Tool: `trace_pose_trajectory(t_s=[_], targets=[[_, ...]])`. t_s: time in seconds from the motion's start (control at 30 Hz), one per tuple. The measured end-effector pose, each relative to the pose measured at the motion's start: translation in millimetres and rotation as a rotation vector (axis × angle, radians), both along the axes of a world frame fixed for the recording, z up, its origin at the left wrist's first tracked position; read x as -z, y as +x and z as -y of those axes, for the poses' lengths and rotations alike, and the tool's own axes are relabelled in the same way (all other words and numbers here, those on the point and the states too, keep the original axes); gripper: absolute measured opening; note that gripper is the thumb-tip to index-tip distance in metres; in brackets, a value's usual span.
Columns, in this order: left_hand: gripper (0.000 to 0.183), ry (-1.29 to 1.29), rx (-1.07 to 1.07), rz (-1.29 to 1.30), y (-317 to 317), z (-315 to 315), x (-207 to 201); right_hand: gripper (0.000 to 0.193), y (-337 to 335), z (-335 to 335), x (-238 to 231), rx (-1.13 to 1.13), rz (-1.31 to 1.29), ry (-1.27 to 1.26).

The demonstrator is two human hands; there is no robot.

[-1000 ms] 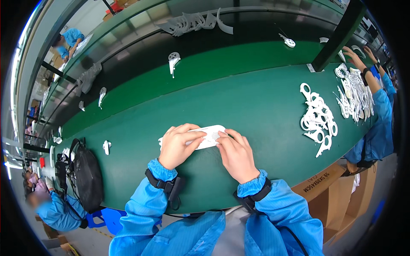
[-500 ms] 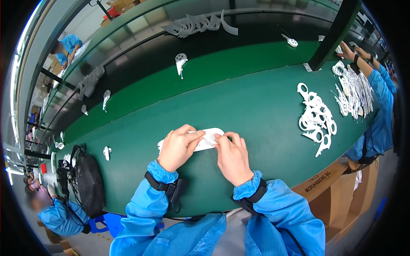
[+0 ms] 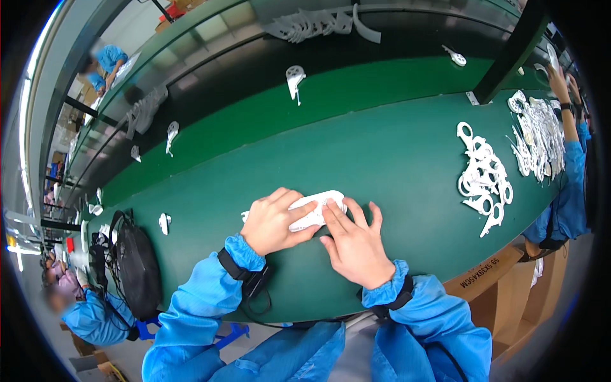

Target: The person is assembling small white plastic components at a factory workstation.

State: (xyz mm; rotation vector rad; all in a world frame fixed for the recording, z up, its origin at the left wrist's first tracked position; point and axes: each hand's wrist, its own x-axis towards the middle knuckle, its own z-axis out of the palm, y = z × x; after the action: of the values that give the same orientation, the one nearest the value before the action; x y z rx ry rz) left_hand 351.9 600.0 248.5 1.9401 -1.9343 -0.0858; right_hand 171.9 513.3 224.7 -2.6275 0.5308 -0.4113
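Note:
A long white plastic part with a rounded end lies on the green table in front of me. My left hand is closed over its left portion, the index finger stretched across the top and the thumb along the near edge. From the right, my right hand rests its index and middle fingertips on the upper face. The thumb and other fingers of that hand are spread and off the part. Much of the part is hidden under my hands.
White ring-shaped parts lie heaped to the right, with a larger pile of white parts beyond. A green conveyor strip carries spaced white pieces. A black bag sits left; a cardboard box stands lower right. A co-worker's arm reaches in.
My right hand has gone from pinching the part's right end to laying outstretched fingers on its top. The left hand has slid slightly right along with the part. The view has shifted slightly.

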Motion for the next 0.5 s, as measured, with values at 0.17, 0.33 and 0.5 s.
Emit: trace_pose_trajectory(t_s=[0.17, 0.33, 0.5], targets=[[0.040, -0.056, 0.017, 0.146, -0.5, -13.6, 11.0, 0.049, -0.3, 1.2, 6.1, -0.057, -0.019, -0.047], [0.039, -0.090, 0.006, 0.129, -1.0, -8.2, 16.4, 0.050, -11.8, 12.8, 17.6, -0.151, -0.002, 0.084], [0.039, -0.115, 0.017, 0.217, 1.0, -12.0, 16.2, 0.051, -8.5, 11.8, 11.1, -0.171, -0.046, -0.047]])
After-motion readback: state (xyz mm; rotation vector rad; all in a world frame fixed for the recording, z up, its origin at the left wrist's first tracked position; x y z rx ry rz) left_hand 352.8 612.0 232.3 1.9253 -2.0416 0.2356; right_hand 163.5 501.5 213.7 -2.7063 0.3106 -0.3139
